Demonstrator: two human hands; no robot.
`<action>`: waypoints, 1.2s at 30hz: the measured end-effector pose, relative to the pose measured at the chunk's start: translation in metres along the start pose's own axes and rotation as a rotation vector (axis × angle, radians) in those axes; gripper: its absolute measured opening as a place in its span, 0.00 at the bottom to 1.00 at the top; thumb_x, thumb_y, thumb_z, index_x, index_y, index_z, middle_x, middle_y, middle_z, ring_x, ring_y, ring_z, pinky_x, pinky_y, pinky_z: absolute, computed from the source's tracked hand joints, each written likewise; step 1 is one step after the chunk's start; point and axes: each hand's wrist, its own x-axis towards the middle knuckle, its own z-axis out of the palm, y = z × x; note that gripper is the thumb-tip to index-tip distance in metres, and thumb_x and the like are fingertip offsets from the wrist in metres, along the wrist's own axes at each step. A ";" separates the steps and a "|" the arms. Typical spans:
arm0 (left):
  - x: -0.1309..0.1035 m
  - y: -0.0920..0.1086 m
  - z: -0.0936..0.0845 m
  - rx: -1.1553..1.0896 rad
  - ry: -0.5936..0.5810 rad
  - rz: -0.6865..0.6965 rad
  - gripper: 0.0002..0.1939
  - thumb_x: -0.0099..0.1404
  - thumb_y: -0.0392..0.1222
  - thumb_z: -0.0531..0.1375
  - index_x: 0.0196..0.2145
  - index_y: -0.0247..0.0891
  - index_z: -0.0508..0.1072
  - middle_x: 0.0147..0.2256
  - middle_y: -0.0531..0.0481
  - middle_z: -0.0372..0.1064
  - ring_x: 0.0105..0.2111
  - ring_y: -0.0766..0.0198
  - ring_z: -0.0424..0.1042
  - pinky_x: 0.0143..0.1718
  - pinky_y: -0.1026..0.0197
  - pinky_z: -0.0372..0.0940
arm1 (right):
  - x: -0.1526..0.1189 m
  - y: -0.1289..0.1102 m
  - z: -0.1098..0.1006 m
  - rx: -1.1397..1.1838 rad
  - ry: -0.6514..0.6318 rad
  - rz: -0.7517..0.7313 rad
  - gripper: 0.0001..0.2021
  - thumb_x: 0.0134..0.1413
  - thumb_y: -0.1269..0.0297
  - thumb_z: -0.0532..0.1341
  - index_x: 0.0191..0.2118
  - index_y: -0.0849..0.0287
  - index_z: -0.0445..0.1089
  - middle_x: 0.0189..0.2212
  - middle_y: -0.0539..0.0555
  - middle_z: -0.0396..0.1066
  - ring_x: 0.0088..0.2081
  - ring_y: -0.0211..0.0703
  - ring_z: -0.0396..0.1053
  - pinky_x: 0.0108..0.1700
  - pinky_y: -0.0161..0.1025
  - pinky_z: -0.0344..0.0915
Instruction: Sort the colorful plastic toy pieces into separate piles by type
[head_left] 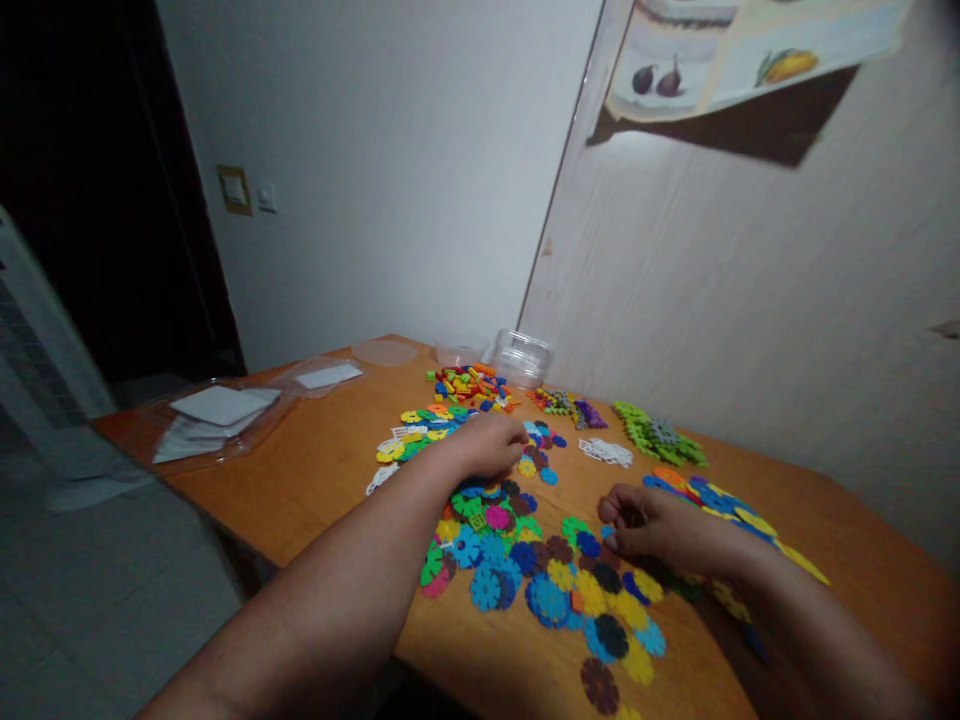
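Note:
My left hand (491, 445) reaches across the table, palm down with its fingers curled together. Whatever lies under its fingertips is hidden. Just beyond them is a small group of toothed plastic discs (549, 477) in blue, brown and yellow. My right hand (637, 518) is closed in a pinch, with a small light-blue disc (607, 534) at its thumb and fingertips. Between my forearms spreads a big loose pile of notched discs (550, 598) in blue, green, yellow, brown, black and pink.
Small building bricks (469, 385) lie heaped at the back, near a clear plastic box (523, 357). Green interlocking pieces (652, 435) and white cutout pieces (604, 452) are at the right. White cards in clear trays (225, 405) rest at the table's left edge.

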 end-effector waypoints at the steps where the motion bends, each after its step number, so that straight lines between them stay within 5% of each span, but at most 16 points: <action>1: 0.000 0.000 0.000 0.003 -0.003 -0.004 0.09 0.62 0.38 0.55 0.32 0.39 0.76 0.31 0.50 0.75 0.32 0.61 0.70 0.32 0.64 0.60 | 0.000 -0.002 0.000 -0.032 -0.004 0.003 0.13 0.44 0.62 0.66 0.35 0.56 0.62 0.25 0.46 0.65 0.26 0.33 0.59 0.26 0.31 0.55; 17: 0.000 -0.001 0.002 -0.023 -0.038 0.020 0.10 0.58 0.37 0.55 0.32 0.40 0.77 0.30 0.51 0.75 0.30 0.61 0.69 0.30 0.63 0.59 | -0.003 -0.001 -0.004 -0.128 0.009 -0.004 0.10 0.41 0.70 0.63 0.32 0.56 0.61 0.25 0.45 0.62 0.26 0.33 0.57 0.26 0.31 0.54; 25: -0.002 0.007 0.002 0.031 -0.091 0.075 0.11 0.59 0.37 0.55 0.33 0.41 0.78 0.33 0.50 0.77 0.32 0.60 0.71 0.34 0.62 0.61 | 0.011 -0.009 0.013 0.411 0.138 -0.054 0.18 0.46 0.51 0.66 0.30 0.54 0.57 0.19 0.44 0.59 0.18 0.32 0.54 0.20 0.33 0.49; 30: -0.001 0.005 0.004 0.088 -0.103 0.080 0.11 0.60 0.38 0.55 0.34 0.43 0.78 0.36 0.51 0.77 0.36 0.60 0.71 0.41 0.61 0.63 | 0.019 -0.044 0.038 0.798 0.289 -0.181 0.20 0.36 0.59 0.72 0.34 0.55 0.62 0.25 0.49 0.67 0.29 0.38 0.68 0.33 0.35 0.65; 36: 0.001 0.003 0.006 0.096 -0.112 0.080 0.11 0.59 0.37 0.56 0.35 0.44 0.79 0.36 0.52 0.78 0.37 0.60 0.72 0.41 0.61 0.62 | 0.010 -0.042 0.027 0.683 0.276 -0.124 0.17 0.39 0.58 0.69 0.30 0.55 0.61 0.19 0.45 0.63 0.20 0.33 0.59 0.22 0.32 0.56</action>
